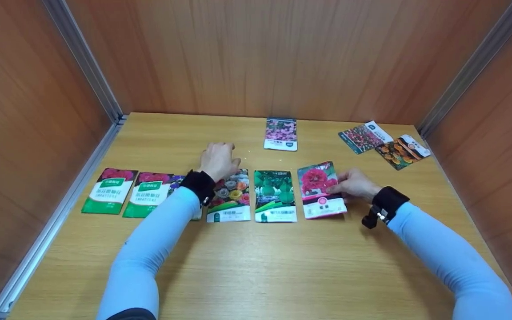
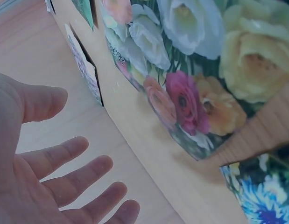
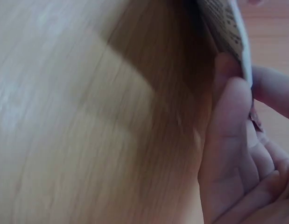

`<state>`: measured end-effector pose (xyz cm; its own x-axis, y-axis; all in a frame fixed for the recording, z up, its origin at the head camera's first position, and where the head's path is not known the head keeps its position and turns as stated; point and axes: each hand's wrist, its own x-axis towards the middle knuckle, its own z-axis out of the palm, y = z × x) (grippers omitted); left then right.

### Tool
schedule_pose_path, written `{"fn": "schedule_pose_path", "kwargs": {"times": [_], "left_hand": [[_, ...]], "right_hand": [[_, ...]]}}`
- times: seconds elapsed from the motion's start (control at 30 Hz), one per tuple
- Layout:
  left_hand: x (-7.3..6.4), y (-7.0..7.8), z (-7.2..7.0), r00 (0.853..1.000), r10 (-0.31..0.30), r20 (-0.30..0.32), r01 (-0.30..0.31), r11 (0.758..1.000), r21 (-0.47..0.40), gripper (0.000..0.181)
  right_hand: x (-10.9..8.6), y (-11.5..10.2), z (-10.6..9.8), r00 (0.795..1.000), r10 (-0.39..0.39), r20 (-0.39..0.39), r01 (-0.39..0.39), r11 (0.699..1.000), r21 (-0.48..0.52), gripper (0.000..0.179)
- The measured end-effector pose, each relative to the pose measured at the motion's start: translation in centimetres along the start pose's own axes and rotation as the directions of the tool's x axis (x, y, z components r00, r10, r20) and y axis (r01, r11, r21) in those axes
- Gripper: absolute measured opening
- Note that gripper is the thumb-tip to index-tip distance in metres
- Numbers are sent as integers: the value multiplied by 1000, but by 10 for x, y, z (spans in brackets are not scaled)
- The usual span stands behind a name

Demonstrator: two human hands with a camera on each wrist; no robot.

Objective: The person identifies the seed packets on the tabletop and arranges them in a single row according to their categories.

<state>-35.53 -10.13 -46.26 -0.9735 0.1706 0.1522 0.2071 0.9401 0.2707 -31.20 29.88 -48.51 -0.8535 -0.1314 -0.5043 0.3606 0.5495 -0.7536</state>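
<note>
My right hand (image 1: 356, 184) pinches the right edge of a seed packet with a deep pink flower (image 1: 314, 178). In the right wrist view the thumb and fingers grip that packet's printed edge (image 3: 230, 32), slightly raised from the table. My left hand (image 1: 219, 161) hovers near the top of a seed packet with mixed roses (image 1: 234, 195); its fingers (image 2: 79, 182) are spread and hold nothing. A blue-flower packet (image 2: 270, 200) lies beside it, mostly hidden under the left forearm in the head view. Right of the mixed-rose packet is a green-fruit packet (image 1: 276, 195).
Two matching impatiens packets (image 1: 109, 191) lie at the left end of the row. Behind the row is a purple-pink flower packet (image 1: 280, 133). At the back right, a red-flower packet (image 1: 365, 138) and an orange-flower packet (image 1: 401, 152) touch. Wooden panels (image 1: 256, 58) enclose the table.
</note>
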Motion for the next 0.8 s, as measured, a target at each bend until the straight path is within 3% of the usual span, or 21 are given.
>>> {"fn": "schedule_pose_path", "kwargs": {"times": [0.2,0.4,0.6,0.67,0.8], "left_hand": [[0,3,-1,1000,12,12,-12,1000,-16,56],[-1,-3,-1,998,39,-40,-40,999,-18,63],[-2,-6,1,998,47,-32,-48,998,-28,65],[-2,-4,2,998,51,-24,-52,998,-34,65],[-1,2,3,998,64,-22,-64,997,-40,63]], "right_hand": [[-2,-2,8,998,11,-63,-17,996,-93,51],[-5,-10,21,987,-35,-154,-4,969,-248,83],[-8,-15,28,972,-105,-210,-14,868,-497,107],[-10,-15,29,965,-135,-224,-12,834,-551,106],[-15,-17,28,950,-198,-241,12,795,-606,95]]}}
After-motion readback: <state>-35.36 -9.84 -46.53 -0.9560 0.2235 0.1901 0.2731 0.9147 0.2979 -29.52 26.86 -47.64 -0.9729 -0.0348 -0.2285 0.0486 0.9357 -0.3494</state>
